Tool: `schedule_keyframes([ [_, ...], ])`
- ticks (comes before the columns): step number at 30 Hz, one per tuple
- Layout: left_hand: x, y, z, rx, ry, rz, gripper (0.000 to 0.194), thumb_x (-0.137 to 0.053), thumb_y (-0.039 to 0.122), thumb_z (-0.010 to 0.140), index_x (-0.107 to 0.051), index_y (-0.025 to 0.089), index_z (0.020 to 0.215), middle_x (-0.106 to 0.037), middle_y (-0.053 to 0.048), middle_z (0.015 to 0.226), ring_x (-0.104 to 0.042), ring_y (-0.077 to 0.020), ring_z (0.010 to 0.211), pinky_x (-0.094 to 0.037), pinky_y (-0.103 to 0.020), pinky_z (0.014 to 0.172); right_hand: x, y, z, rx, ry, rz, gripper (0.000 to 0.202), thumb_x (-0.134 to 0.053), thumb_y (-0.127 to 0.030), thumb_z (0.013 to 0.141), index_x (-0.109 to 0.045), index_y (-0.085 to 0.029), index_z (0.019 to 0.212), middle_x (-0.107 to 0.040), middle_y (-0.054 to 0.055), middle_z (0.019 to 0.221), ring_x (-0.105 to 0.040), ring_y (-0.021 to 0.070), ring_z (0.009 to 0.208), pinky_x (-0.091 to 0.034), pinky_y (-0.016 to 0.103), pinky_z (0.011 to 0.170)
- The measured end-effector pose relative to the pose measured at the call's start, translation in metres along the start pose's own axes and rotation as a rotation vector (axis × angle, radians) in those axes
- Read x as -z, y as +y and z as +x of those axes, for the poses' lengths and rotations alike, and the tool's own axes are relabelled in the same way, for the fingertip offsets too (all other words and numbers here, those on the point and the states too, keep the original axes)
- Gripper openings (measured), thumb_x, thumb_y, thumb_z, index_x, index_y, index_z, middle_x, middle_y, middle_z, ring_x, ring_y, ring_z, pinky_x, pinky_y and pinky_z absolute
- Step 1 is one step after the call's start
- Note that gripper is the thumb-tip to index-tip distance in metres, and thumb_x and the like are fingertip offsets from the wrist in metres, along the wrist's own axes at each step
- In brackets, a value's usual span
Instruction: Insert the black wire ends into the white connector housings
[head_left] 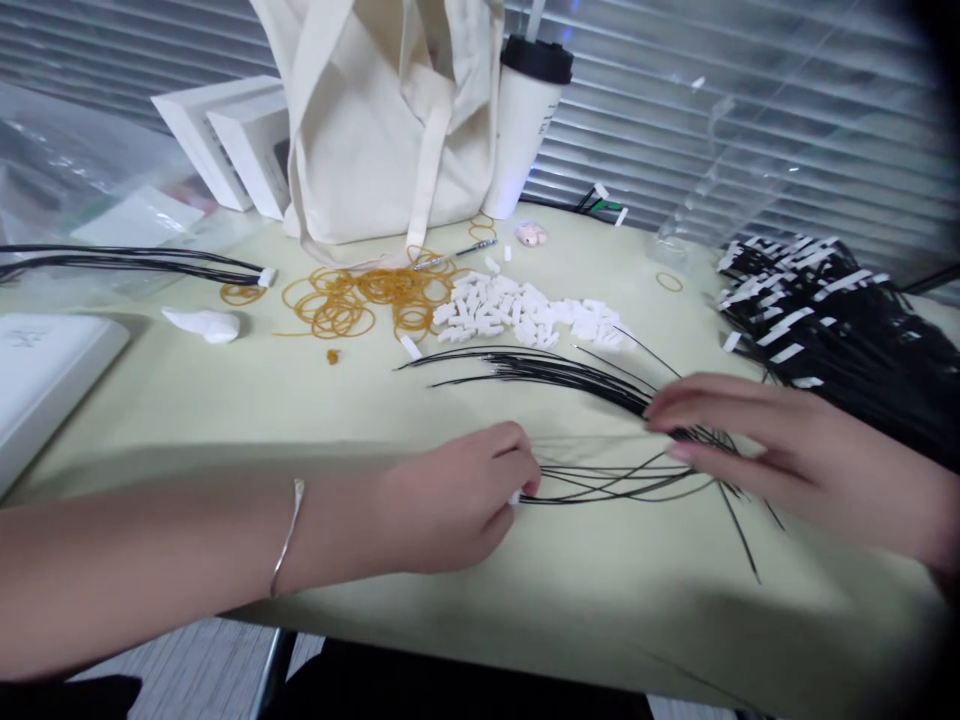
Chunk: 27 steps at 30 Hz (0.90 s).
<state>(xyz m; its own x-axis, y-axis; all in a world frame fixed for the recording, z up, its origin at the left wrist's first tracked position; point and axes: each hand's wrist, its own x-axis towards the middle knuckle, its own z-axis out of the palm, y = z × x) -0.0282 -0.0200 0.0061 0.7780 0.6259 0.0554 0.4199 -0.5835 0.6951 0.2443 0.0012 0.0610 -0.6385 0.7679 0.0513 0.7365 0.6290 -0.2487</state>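
My left hand [469,495] is closed in a pinch around a small white connector [515,497], mostly covered by the fingers. Several thin black wires [600,485] run from this connector to the right across the table. Over the loose bundle of black wires [570,375] reaches my right hand [757,440], a little blurred, with fingers stretched out and the thumb apart from them. Its fingertips are at the wires; whether they touch any I cannot tell. Beyond the bundle lies a pile of small white connector housings [502,305].
Yellow rubber bands [352,300] and a tweezer-like metal tool [457,255] lie behind. A canvas bag [390,150] and a lidded cup [525,130] stand at the back. Finished-looking black cables with white ends [810,300] are heaped right; a white box [52,380] is left.
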Motion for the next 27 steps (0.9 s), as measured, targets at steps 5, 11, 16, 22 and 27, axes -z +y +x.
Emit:
schedule_keyframes([
  [5, 0.000, 0.001, -0.001, -0.120, -0.015, 0.027, 0.020, -0.049, 0.018, 0.075, -0.062, 0.010, 0.088, -0.055, -0.013, 0.094, -0.053, -0.0191, 0.083, -0.049, -0.030, 0.078, -0.023, 0.002, 0.075, 0.060, 0.042, 0.100, 0.013, -0.051, -0.030, 0.085, -0.060, -0.020, 0.085, -0.059, 0.003, 0.088, -0.053, 0.0089, 0.077, -0.044, 0.023, 0.071],
  [11, 0.000, -0.006, 0.003, -0.078, -0.020, -0.028, 0.025, -0.042, 0.010, 0.083, -0.065, 0.012, 0.093, -0.056, -0.010, 0.094, -0.054, -0.0151, 0.083, -0.047, -0.025, 0.075, -0.050, -0.001, 0.120, 0.030, -0.068, 0.086, 0.016, -0.052, -0.026, 0.083, -0.064, -0.015, 0.081, -0.059, 0.002, 0.081, -0.048, 0.0072, 0.070, -0.037, 0.021, 0.066],
  [16, 0.001, -0.009, 0.006, -0.055, -0.014, -0.088, 0.024, -0.043, 0.009, 0.082, -0.064, 0.014, 0.093, -0.056, -0.008, 0.092, -0.055, -0.0145, 0.083, -0.046, -0.025, 0.077, -0.047, -0.003, 0.124, 0.047, -0.138, 0.067, 0.014, -0.053, -0.025, 0.081, -0.064, -0.016, 0.080, -0.060, 0.001, 0.082, -0.048, 0.0077, 0.071, -0.035, 0.021, 0.067],
  [22, 0.001, -0.008, 0.005, -0.060, -0.010, -0.072, 0.024, -0.043, 0.009, 0.083, -0.064, 0.013, 0.092, -0.057, -0.008, 0.090, -0.055, -0.0140, 0.082, -0.046, -0.024, 0.075, -0.045, -0.009, 0.127, 0.060, -0.271, -0.074, 0.018, -0.044, -0.022, 0.082, -0.060, -0.013, 0.080, -0.059, 0.005, 0.082, -0.049, 0.0100, 0.071, -0.035, 0.024, 0.065],
  [27, 0.001, -0.008, 0.005, -0.056, -0.006, -0.086, 0.024, -0.043, 0.009, 0.084, -0.065, 0.012, 0.092, -0.058, -0.008, 0.089, -0.055, -0.0135, 0.081, -0.046, -0.024, 0.075, -0.041, -0.014, 0.129, 0.091, -0.376, -0.110, 0.013, -0.042, -0.018, 0.080, -0.054, -0.013, 0.077, -0.058, 0.006, 0.082, -0.045, 0.0085, 0.064, -0.032, 0.023, 0.059],
])
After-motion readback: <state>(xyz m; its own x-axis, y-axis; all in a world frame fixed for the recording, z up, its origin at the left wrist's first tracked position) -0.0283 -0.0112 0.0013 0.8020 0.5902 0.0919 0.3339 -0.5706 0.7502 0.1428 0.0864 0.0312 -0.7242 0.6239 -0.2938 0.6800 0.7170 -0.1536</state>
